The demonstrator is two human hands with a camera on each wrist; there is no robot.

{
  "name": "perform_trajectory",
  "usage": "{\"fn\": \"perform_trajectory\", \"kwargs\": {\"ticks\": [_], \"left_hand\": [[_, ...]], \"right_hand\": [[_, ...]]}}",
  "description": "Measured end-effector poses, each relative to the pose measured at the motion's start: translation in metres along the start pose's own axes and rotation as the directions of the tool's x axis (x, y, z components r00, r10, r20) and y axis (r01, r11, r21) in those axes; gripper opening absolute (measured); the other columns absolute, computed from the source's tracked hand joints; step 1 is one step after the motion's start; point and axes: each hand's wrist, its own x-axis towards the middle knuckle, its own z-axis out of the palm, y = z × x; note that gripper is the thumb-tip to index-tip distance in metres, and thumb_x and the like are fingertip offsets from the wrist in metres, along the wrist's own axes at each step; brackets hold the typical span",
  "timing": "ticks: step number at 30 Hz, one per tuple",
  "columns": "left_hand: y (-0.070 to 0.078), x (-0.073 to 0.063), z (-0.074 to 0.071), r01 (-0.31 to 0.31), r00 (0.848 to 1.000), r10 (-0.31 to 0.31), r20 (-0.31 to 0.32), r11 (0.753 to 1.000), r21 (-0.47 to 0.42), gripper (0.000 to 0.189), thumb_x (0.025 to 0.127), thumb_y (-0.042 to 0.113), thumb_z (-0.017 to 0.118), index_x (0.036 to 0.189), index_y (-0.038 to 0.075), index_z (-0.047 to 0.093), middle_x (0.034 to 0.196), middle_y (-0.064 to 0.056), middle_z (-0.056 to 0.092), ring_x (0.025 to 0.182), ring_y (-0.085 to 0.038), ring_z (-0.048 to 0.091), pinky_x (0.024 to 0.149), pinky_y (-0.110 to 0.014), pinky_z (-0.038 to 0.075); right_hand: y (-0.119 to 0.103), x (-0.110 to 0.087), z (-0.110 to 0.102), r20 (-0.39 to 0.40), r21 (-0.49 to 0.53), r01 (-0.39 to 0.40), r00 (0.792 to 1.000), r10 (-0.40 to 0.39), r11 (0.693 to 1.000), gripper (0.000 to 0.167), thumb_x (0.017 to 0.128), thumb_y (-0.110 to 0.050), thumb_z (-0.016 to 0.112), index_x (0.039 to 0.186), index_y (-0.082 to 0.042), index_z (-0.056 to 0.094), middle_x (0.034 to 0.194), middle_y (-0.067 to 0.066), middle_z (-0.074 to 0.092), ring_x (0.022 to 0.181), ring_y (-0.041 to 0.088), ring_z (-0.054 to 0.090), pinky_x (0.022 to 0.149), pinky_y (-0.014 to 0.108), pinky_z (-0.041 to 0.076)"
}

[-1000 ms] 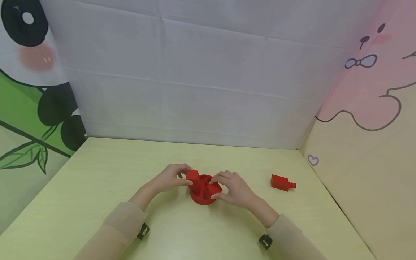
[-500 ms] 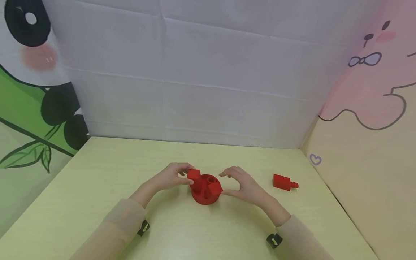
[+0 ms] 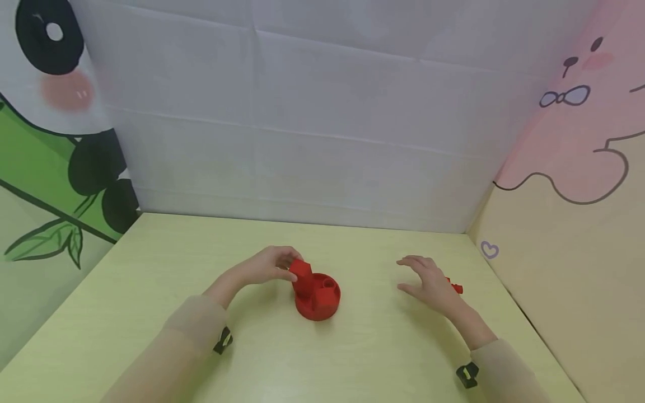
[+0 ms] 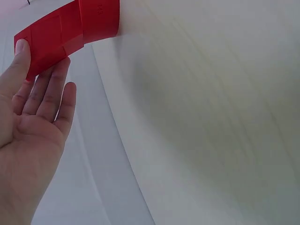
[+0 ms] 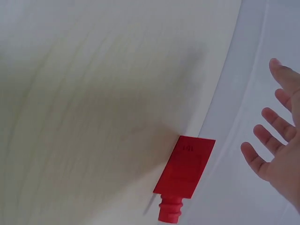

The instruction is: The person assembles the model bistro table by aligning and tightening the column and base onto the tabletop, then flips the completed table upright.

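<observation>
The red base (image 3: 316, 315) sits on the counter (image 3: 363, 358), carrying a short block (image 3: 326, 299) and, at its left side, a tall block (image 3: 303, 278). The left hand (image 3: 269, 265) pinches the tall block between thumb and fingers, probably to steady it. The right hand (image 3: 428, 284) holds nothing, fingers spread and thumb well apart, near a loose block (image 5: 184, 166) lying on its side, perhaps there for easy reach.

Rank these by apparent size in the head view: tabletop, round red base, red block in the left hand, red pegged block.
Tabletop
Round red base
Red block in the left hand
Unranked: red pegged block, mostly hidden behind the right hand
</observation>
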Motion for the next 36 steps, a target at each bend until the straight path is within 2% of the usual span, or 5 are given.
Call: {"fn": "perform_trajectory", "kwargs": {"ticks": [11, 17, 22, 30, 36], "left_hand": [[0.000, 0.013, -0.007, -0.041, 0.998, 0.041, 0.055, 0.999, -0.001, 0.041, 0.088, 0.006, 0.064, 0.128, 0.006, 0.053, 0.118, -0.007, 0.062, 0.111, -0.022, 0.059, 0.090, -0.031, 0.050], [0.000, 0.020, -0.005, -0.042, 0.998, 0.040, 0.048, 0.998, 0.056, 0.046, 0.090, 0.006, 0.061, 0.134, 0.008, 0.050, 0.126, -0.007, 0.058, 0.116, -0.022, 0.055, 0.093, -0.034, 0.048], [-0.002, 0.026, -0.004, -0.047, 0.998, 0.046, 0.034, 0.998, 0.043, 0.049, 0.090, 0.005, 0.061, 0.137, 0.005, 0.046, 0.126, -0.011, 0.058, 0.117, -0.026, 0.055, 0.092, -0.035, 0.050], [0.001, 0.027, 0.003, 0.001, 0.995, 0.001, -0.100, 1.000, 0.020, 0.053, 0.089, 0.011, 0.064, 0.138, 0.005, 0.044, 0.121, -0.017, 0.060, 0.111, -0.030, 0.060, 0.091, -0.039, 0.050], [0.010, 0.018, 0.010, 0.038, 0.978, -0.015, -0.207, 0.994, 0.104, 0.049, 0.090, 0.014, 0.064, 0.133, 0.000, 0.047, 0.115, -0.014, 0.063, 0.104, -0.028, 0.062, 0.087, -0.038, 0.052]], "right_hand": [[0.048, -0.011, -0.006, -0.008, -0.172, -0.078, 0.997, 0.078, 0.982, 0.051, 0.079, -0.020, 0.076, 0.124, -0.006, 0.056, 0.128, 0.018, 0.053, 0.115, 0.045, 0.045, 0.086, 0.065, 0.040], [0.071, -0.017, -0.006, 0.048, -0.196, -0.152, 0.985, 0.164, 0.969, 0.057, 0.080, -0.024, 0.075, 0.129, -0.007, 0.053, 0.129, 0.020, 0.052, 0.114, 0.044, 0.044, 0.085, 0.063, 0.040], [0.080, -0.017, -0.005, 0.086, -0.195, -0.178, 0.977, 0.197, 0.965, 0.056, 0.080, -0.024, 0.075, 0.129, -0.007, 0.053, 0.126, 0.021, 0.054, 0.111, 0.041, 0.044, 0.083, 0.061, 0.042], [0.086, -0.011, -0.002, 0.132, -0.219, -0.099, 0.983, 0.130, 0.971, 0.045, 0.078, -0.021, 0.076, 0.117, -0.004, 0.060, 0.109, 0.017, 0.062, 0.099, 0.034, 0.051, 0.074, 0.053, 0.046], [0.082, -0.007, -0.006, 0.154, -0.252, -0.088, 0.980, 0.129, 0.964, 0.042, 0.078, -0.023, 0.076, 0.114, -0.006, 0.063, 0.102, 0.014, 0.063, 0.093, 0.030, 0.052, 0.072, 0.051, 0.045]]}}
